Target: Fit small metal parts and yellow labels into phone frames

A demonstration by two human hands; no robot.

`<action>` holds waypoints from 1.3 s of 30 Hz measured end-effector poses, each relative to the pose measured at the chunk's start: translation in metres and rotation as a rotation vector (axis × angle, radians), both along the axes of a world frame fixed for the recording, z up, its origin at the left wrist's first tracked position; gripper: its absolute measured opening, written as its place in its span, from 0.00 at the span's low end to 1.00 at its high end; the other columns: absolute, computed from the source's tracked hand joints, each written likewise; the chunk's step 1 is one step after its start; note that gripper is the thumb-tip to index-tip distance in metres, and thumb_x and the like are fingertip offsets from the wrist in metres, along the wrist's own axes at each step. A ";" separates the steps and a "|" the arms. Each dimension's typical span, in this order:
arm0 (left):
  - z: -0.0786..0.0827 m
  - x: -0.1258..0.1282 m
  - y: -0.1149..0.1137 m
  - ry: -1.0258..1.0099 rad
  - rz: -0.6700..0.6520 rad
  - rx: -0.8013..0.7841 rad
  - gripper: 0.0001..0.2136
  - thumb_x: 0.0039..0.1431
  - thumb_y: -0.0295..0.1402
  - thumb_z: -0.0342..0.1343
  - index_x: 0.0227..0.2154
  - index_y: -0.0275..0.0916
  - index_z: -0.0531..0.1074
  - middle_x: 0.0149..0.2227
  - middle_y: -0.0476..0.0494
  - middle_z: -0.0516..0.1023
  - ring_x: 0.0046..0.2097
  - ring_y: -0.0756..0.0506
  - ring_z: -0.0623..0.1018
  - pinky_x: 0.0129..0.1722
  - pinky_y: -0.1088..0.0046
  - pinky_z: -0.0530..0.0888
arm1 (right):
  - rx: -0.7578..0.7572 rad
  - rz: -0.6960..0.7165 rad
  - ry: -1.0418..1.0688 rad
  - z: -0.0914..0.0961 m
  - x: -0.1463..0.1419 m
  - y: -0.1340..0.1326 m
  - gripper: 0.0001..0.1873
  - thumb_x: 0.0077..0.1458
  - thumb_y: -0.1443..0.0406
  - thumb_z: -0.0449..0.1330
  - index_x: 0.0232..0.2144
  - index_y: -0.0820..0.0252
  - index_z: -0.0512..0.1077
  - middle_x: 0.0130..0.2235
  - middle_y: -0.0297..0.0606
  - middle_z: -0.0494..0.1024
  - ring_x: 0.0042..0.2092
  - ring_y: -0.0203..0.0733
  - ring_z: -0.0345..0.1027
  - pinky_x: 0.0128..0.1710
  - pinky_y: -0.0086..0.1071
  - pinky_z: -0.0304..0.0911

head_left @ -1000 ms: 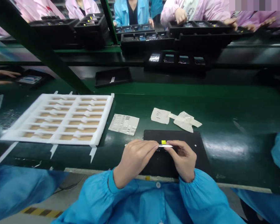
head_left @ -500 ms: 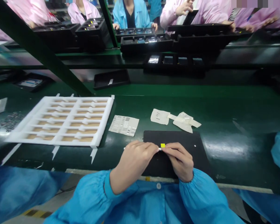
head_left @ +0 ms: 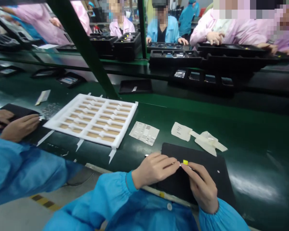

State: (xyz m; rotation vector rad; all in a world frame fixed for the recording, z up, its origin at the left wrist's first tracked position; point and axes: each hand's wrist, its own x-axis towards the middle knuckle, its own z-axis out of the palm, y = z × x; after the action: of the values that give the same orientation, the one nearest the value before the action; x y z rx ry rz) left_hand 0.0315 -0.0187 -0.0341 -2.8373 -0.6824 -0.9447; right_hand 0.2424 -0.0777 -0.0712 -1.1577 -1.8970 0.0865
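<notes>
Left hand (head_left: 156, 170) and right hand (head_left: 203, 184) meet over the black mat (head_left: 172, 150), fingertips nearly together. Both grips narrow, pinching a thin piece (head_left: 180, 165); only a light sliver of it shows between the fingers, rest hidden. Yellow tab (head_left: 185, 162) sticks up at the right hand's fingertips, just above the sliver. Small bright bit (head_left: 146, 155) shows past the left hand's knuckles; can't tell if same piece.

Mat lies flat on the green bench (head_left: 156, 112), near edge by the wearer. White dot (head_left: 218, 171) on the mat, right of the right hand. Beyond the mat: off-white paper (head_left: 181, 131) and crumpled paper (head_left: 207, 141), joined by a strip. Left of these, label sheet (head_left: 144, 133) with rows of silver strips, flat on the bench.

Farther left, white slotted frame (head_left: 125, 123), two columns of slots, brown showing through, tape strips at its edges. Loose bits (head_left: 50, 110) scattered just past its left side. Black shallow tray (head_left: 144, 86) behind the frame, one white strip inside. Green post (head_left: 86, 54) slants down behind the frame.

Far left, a co-worker's hands (head_left: 21, 126), blue sleeves, at another black pad (head_left: 19, 109). Across the bench, people in pink and blue jackets at black trays.
</notes>
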 end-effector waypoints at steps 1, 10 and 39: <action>-0.001 0.001 0.001 0.019 0.002 0.017 0.08 0.67 0.25 0.51 0.42 0.36 0.75 0.41 0.46 0.82 0.36 0.50 0.80 0.33 0.73 0.73 | -0.013 0.002 0.003 -0.001 0.001 0.000 0.27 0.58 0.77 0.55 0.54 0.47 0.73 0.42 0.42 0.79 0.42 0.44 0.76 0.42 0.35 0.74; 0.012 -0.036 0.009 -0.048 0.001 -0.558 0.09 0.68 0.27 0.50 0.44 0.39 0.76 0.44 0.47 0.82 0.44 0.49 0.81 0.44 0.75 0.76 | -0.224 0.056 0.103 0.034 0.000 0.015 0.17 0.58 0.67 0.62 0.50 0.52 0.74 0.45 0.40 0.79 0.45 0.46 0.75 0.44 0.37 0.73; -0.024 -0.100 0.055 -0.064 0.216 -1.083 0.07 0.60 0.34 0.58 0.33 0.41 0.80 0.61 0.40 0.69 0.51 0.39 0.80 0.41 0.72 0.78 | -0.514 0.006 -0.331 0.011 -0.121 0.141 0.09 0.60 0.75 0.49 0.35 0.62 0.67 0.39 0.47 0.74 0.41 0.48 0.67 0.42 0.39 0.63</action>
State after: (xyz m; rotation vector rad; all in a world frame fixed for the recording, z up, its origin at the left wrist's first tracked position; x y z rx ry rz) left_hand -0.0681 0.0368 -0.0581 -3.4134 -1.9558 -0.7583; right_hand 0.1211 0.0631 -0.0600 -1.5847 -2.2438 0.4291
